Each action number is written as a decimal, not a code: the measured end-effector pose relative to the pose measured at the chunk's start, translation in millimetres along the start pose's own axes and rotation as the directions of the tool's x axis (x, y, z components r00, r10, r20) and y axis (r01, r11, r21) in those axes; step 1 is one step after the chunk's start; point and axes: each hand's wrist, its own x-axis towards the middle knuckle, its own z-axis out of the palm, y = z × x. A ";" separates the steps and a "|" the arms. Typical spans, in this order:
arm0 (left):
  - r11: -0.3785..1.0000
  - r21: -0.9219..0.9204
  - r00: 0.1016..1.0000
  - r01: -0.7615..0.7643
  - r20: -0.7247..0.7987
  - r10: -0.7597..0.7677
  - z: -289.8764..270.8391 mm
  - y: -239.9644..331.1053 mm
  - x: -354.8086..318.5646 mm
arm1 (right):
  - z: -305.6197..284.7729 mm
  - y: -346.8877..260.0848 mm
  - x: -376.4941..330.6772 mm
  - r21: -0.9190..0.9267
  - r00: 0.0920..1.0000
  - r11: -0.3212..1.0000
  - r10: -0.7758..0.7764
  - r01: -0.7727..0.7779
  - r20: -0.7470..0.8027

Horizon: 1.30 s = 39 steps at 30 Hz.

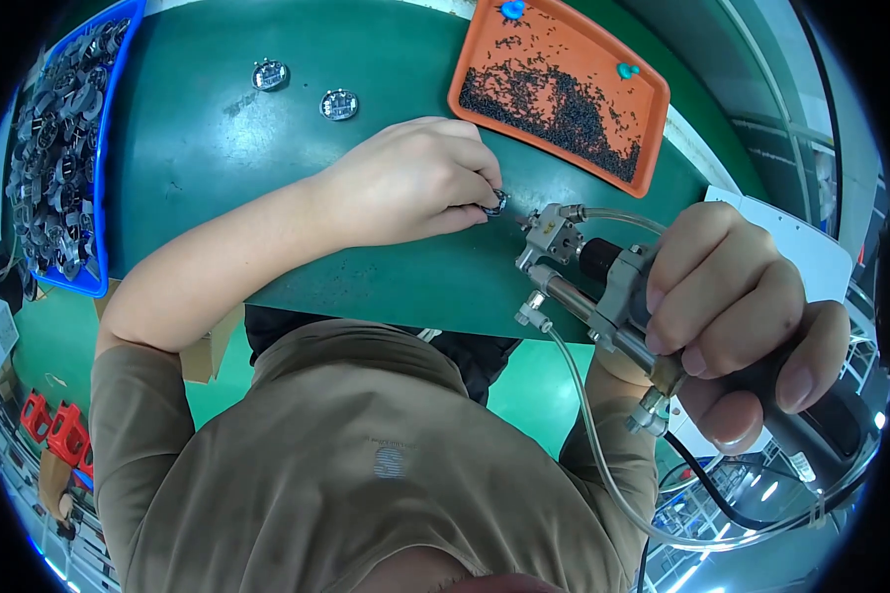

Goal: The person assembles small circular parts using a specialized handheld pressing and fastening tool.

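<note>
My left hand [420, 183] reaches across the bench and pinches a small round part [498, 204] between thumb and fingertips, most of it hidden by the fingers. My right hand [737, 306] is wrapped round the black grip of a power screwdriver [564, 287] with metal fittings and air hoses. Its tip points left, close to the held part; I cannot tell whether they touch. Farther away on the bench lie two loose round parts, one silvery and dark [269, 74], the other similar [339, 105], with circuit-like detail on their faces.
An orange tray [651, 148] of tiny black screws stands at the far right, with a blue and a green knob-like piece in it. On the left, a blue bin [102, 198] holds many dark round parts. A clear hose [588, 425] loops below the screwdriver. The green bench [198, 128] lies between.
</note>
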 end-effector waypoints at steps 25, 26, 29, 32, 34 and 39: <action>0.999 0.021 1.000 -0.028 0.005 0.028 -0.5 0.5 -2.5 | 15.7 8.4 13.1 -0.041 0.999 0.999 0.004 -0.002 0.054; 0.998 0.036 0.999 -0.043 0.016 0.042 -3.5 -2.8 -3.3 | 17.0 9.3 13.9 -0.041 0.999 0.999 -0.007 0.010 0.053; 0.999 0.052 1.000 0.002 0.028 -0.004 -3.6 1.0 -11.6 | 37.3 19.2 18.5 -0.064 0.993 0.992 -0.112 0.110 -0.028; 0.998 0.048 0.999 -0.033 0.045 0.030 1.9 7.7 -4.1 | 27.6 -4.7 4.0 -0.063 0.986 0.991 -0.124 0.117 -0.112; 0.989 0.147 1.000 -0.001 0.026 -0.003 -17.5 19.2 -7.0 | 13.7 -22.5 -4.7 -0.007 0.956 0.977 -0.210 0.214 -0.205; 0.625 0.731 0.950 0.274 -0.306 -0.060 -165.7 11.6 -40.8 | 7.2 -40.9 -8.7 -0.156 0.903 0.964 -0.256 0.214 -0.344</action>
